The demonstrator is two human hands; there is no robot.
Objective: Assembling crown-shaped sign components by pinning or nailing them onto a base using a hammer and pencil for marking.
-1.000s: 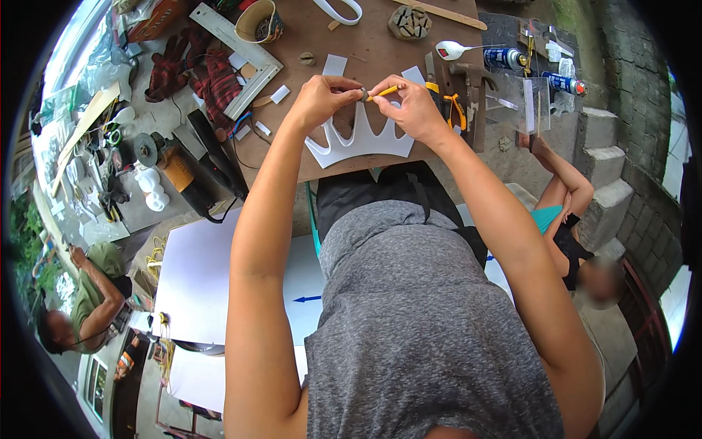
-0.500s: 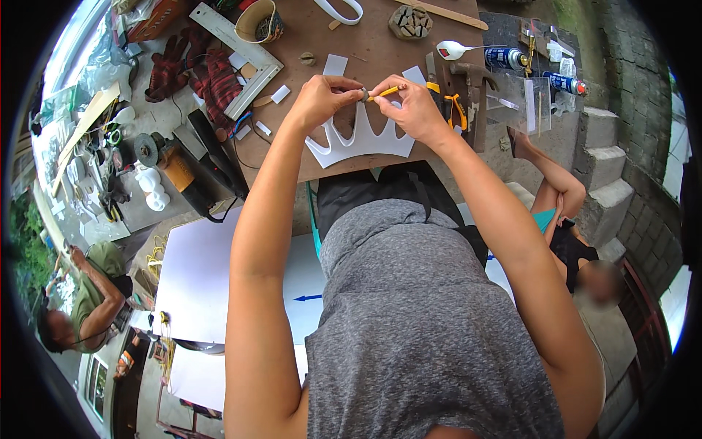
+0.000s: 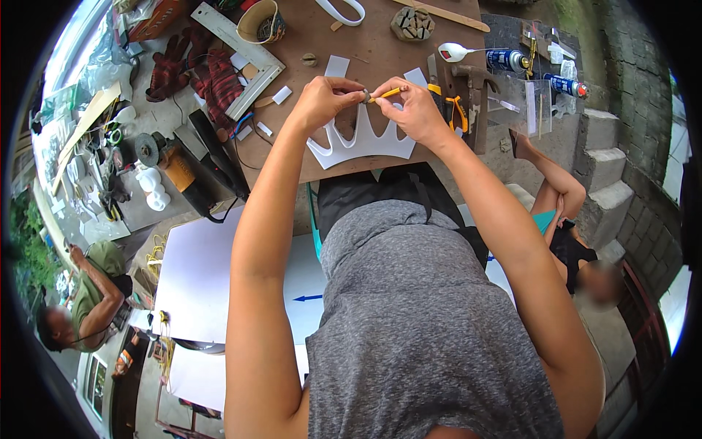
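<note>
Over the near edge of the brown table, my left hand (image 3: 324, 102) pinches a small grey round piece (image 3: 365, 96) between thumb and fingertips. My right hand (image 3: 413, 110) is closed round a yellow pencil (image 3: 393, 92), whose tip meets that piece; its exact kind is too small to tell. Beneath both hands lies a white crown-shaped cutout (image 3: 365, 148) with several tall curved points, some partly hidden by my hands. White strips (image 3: 338, 66) show just beyond it. A cutter knife (image 3: 434, 86) and orange-handled pliers (image 3: 458, 113) lie beside my right hand.
A hammer (image 3: 475, 91) and spray cans (image 3: 504, 59) lie on the right. At the left are a metal square (image 3: 241, 58), red checked gloves (image 3: 217, 88) and an angle grinder (image 3: 179, 172). A bucket (image 3: 261, 22) stands far back. Two people (image 3: 102, 293) are nearby, one each side.
The view has shifted very slightly. Both hands keep the same hold on the pencil and the small grey piece, their pose almost unchanged.
</note>
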